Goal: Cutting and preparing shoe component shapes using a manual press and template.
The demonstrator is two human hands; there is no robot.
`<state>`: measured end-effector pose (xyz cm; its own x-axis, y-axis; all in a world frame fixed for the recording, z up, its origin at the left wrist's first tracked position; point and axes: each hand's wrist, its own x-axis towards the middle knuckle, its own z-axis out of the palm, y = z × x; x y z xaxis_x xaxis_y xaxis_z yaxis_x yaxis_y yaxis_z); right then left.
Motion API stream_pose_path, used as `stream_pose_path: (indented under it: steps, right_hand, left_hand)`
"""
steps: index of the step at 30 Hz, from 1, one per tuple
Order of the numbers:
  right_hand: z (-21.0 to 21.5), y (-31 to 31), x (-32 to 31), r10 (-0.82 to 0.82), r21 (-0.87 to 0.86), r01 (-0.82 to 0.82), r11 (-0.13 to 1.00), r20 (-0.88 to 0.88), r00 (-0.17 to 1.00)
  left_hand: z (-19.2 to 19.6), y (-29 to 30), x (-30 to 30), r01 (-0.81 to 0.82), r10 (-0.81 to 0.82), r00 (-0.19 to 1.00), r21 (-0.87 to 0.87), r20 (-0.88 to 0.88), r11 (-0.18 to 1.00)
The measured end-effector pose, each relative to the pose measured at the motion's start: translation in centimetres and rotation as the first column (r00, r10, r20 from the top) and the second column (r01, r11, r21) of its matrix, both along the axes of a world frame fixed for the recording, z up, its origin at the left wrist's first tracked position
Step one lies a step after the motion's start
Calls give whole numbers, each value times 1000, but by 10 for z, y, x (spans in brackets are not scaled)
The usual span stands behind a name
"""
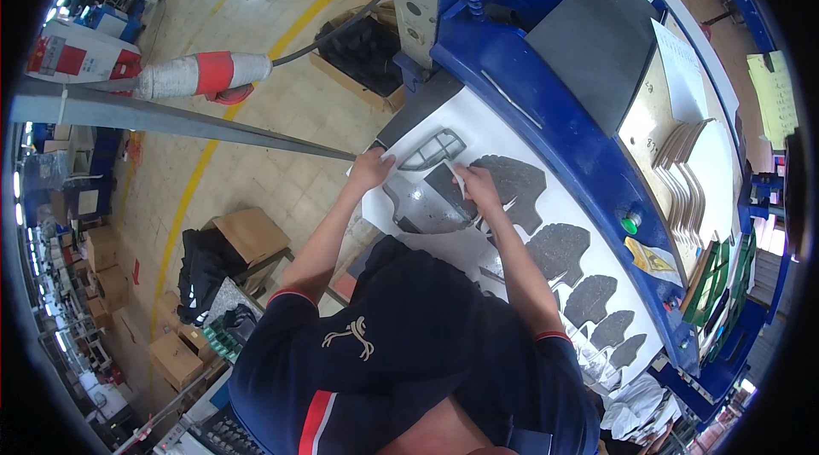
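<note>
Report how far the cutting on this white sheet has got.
Done: dark cut-out holes run along the white sheet. In hand: the left hand presses the sheet's edge while the right hand touches the grey cutting die. Left: the uncut area around the die.

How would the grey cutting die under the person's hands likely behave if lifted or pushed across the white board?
The grey cutting die looks like a rigid open frame, so it would probably stay stiff and not flop. It lies flat on the white board, so it likely slides rather than rolls or tips. The left hand touches its edge; the right hand holds a pale piece.
</note>
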<state>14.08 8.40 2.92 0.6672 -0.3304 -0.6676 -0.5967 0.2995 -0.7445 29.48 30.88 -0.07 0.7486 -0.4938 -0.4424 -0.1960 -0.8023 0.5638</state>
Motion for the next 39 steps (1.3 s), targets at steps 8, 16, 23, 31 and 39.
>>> stream_pose_path:
  steps: [8,16,23,31,39]
  right_hand:
    - [-10,3,-23,-40,-38,42,998,58,998]
    - [-5,4,-29,101,-213,-95,973,21,995]
    - [-15,-2,-14,-27,-583,64,810,71,997]
    - [-28,-18,-2,-131,-650,141,747,64,989]
    - [-13,-38,4,-149,-837,107,536,30,988]
  left_hand:
    - [20,2,-24,-179,178,984,-145,-21,973]
    - [-13,17,-23,-103,103,994,-6,-44,995]
    - [-2,17,-9,-329,189,804,-157,-563,931]
    - [-8,-3,-7,-240,178,940,-191,-291,952]
    - [0,-42,-4,-76,40,989,-252,-143,965]
